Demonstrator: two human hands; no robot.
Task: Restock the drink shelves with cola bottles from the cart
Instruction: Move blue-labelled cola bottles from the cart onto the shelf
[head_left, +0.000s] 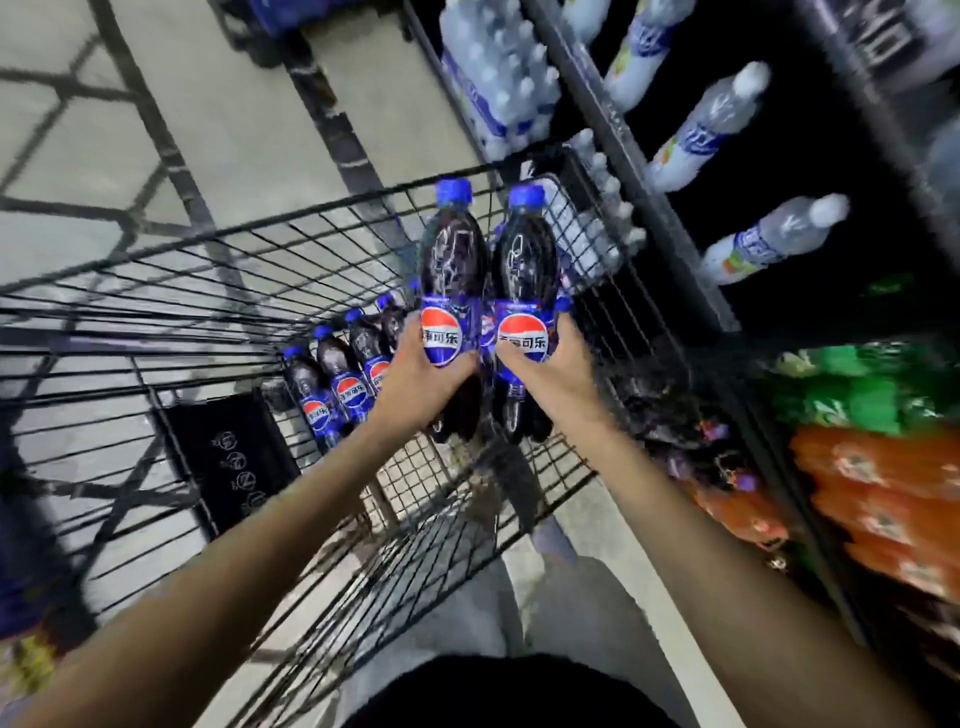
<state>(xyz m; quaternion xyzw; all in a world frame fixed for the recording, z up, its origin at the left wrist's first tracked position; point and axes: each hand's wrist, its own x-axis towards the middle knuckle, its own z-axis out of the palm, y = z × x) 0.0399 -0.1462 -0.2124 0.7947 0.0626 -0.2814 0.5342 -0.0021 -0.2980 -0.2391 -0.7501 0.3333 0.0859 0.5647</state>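
1. The left hand (421, 382) is curled round the label band of one cola bottle (451, 270), thumb on the near face and fingers wrapped behind.
2. The right hand (555, 370) grips a second bottle (524, 275) the same way, at its label.
3. Both bottles are held above the cart (208, 312), over its far right corner. They lie side by side and almost touching, long axes parallel, blue caps pointing away from the person and bases toward the wrists.
4. Deeper in the cart, left of the hands, a row of spare bottles (343, 382) stands along the basket, caps up.
5. Right of the cart runs a shelf (649, 197) with pale bottles (711, 124) lying on it, and green (872, 384) and orange packs (883, 493) nearer.
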